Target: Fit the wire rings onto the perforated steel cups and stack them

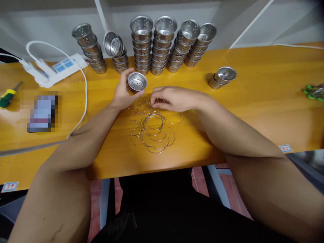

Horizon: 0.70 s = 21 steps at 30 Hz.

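My left hand (126,91) curls round a small perforated metal cup (137,82), thumb at its front and fingers at its far left side. The cup stands upright on the wooden table, its open mouth facing up. Just right of it, my right hand (169,98) is bent with its fingertips pinched low over the wires; what lies between them is too small to make out. Thin curved metal wires (154,123) lie in a loose tangle on the table below both hands.
Tall stacks of perforated cups (141,44) line the back. A short cup stack (224,76) stands right. Leftward are a power strip (63,69) with white cables, a blurred-out phone (43,113) and a screwdriver (8,96). Green-tipped items (314,91) lie far right on the table (253,111).
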Available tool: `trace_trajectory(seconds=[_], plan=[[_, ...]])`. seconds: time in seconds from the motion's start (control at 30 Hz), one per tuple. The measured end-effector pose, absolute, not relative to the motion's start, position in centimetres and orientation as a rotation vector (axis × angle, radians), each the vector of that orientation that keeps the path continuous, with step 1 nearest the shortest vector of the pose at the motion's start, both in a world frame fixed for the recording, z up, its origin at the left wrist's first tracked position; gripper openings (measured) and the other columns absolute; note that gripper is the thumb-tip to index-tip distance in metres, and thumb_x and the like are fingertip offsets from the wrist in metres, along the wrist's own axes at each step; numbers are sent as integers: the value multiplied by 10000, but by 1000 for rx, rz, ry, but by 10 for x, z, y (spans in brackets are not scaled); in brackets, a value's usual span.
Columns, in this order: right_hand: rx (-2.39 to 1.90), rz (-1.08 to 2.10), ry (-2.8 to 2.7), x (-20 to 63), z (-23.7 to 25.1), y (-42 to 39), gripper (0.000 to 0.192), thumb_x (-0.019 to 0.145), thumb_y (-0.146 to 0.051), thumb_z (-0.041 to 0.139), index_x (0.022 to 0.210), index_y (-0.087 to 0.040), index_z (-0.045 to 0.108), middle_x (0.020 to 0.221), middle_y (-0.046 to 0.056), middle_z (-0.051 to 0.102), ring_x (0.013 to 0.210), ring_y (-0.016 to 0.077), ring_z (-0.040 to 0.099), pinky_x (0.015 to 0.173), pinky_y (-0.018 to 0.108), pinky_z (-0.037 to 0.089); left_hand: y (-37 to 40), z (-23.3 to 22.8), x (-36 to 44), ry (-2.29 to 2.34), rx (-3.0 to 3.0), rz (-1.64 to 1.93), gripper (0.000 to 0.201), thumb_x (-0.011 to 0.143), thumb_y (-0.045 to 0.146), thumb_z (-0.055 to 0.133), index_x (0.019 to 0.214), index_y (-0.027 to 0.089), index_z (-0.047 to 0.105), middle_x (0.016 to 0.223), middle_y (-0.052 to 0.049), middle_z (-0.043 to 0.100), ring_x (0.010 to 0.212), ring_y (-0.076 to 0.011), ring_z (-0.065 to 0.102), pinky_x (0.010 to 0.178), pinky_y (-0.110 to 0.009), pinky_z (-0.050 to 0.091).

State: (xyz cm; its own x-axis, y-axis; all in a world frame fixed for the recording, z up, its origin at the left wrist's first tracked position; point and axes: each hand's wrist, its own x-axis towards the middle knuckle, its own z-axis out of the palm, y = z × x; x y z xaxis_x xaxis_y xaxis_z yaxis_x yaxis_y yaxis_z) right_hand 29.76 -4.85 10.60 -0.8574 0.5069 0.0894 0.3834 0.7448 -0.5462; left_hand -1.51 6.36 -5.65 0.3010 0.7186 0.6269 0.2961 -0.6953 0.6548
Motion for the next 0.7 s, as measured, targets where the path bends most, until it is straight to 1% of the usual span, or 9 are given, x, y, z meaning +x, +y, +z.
trace_trajectory(seconds=[0.1, 0.2, 0.27, 0.33, 0.4, 0.47, 0.53, 0.63, 0.7], plan=[[-658, 776, -2629, 310, 113, -43, 130, 1216, -328, 758, 1155, -222, 800, 1152, 76, 806, 1035, 242, 711, 990, 390, 540, 71, -65, -12, 906, 2097, 1425, 1254, 854, 892, 1058, 1752, 275, 438, 1714, -213, 618, 1622, -490, 698, 1338, -673, 680], [-715, 750, -2509, 319, 118, -41, 241, 1232, -471, 794, 1190, -236, 826, 1104, 77, 814, 1007, 270, 724, 974, 435, 574, 74, -69, -10, 853, 2046, 1448, 1173, 835, 738, 1121, 1712, 289, 485, 1672, -196, 655, 1550, -455, 757, 1293, -635, 727], [-775, 712, -2388, 321, 114, -36, 342, 1229, -586, 810, 1199, -246, 835, 1054, 70, 804, 967, 271, 719, 931, 442, 592, 74, -70, -10, 811, 2017, 1462, 1091, 842, 700, 1129, 1662, 295, 534, 1625, -180, 695, 1511, -429, 784, 1287, -626, 737], [-829, 658, -2222, 322, 102, -24, 454, 1210, -713, 812, 1186, -259, 835, 1012, 61, 791, 923, 258, 707, 885, 439, 603, 74, -71, -10, 788, 1982, 1472, 1024, 846, 703, 1132, 1608, 300, 579, 1577, -166, 731, 1464, -410, 811, 1272, -619, 745], [-859, 633, -2026, 320, 82, -4, 562, 1170, -837, 808, 1156, -276, 823, 979, 58, 779, 883, 240, 693, 844, 439, 608, 74, -69, -10, 776, 1953, 1465, 1016, 825, 733, 1146, 1576, 306, 611, 1552, -159, 755, 1418, -402, 832, 1238, -611, 758], [-870, 696, -1850, 318, 57, 19, 656, 1098, -938, 833, 1114, -283, 795, 922, 58, 757, 813, 212, 661, 777, 438, 582, 71, -65, -11, 742, 1950, 1440, 1068, 776, 784, 1168, 1565, 302, 633, 1575, -166, 761, 1422, -420, 835, 1226, -623, 760], [-911, 768, -1714, 315, 33, 37, 733, 1031, -1032, 824, 1077, -305, 743, 844, 44, 732, 749, 187, 626, 707, 427, 540, 65, -58, -13, 687, 1970, 1398, 1151, 729, 844, 1178, 1583, 287, 644, 1661, -195, 735, 1477, -461, 815, 1241, -651, 751], [-933, 893, -1562, 308, 8, 46, 764, 1006, -1058, 827, 1083, -308, 705, 848, 33, 776, 692, 161, 627, 655, 395, 534, 52, -45, -14, 649, 2011, 1278, 1210, 723, 879, 1178, 1632, 271, 658, 1815, -242, 652, 1601, -516, 750, 1301, -689, 717], [-919, 1002, -1498, 301, 1, 42, 751, 1005, -1020, 873, 1099, -298, 691, 912, 36, 833, 681, 156, 674, 620, 362, 543, 43, -37, -12, 618, 2030, 1208, 1201, 722, 873, 1188, 1635, 273, 691, 1849, -248, 637, 1678, -535, 698, 1358, -709, 679]])
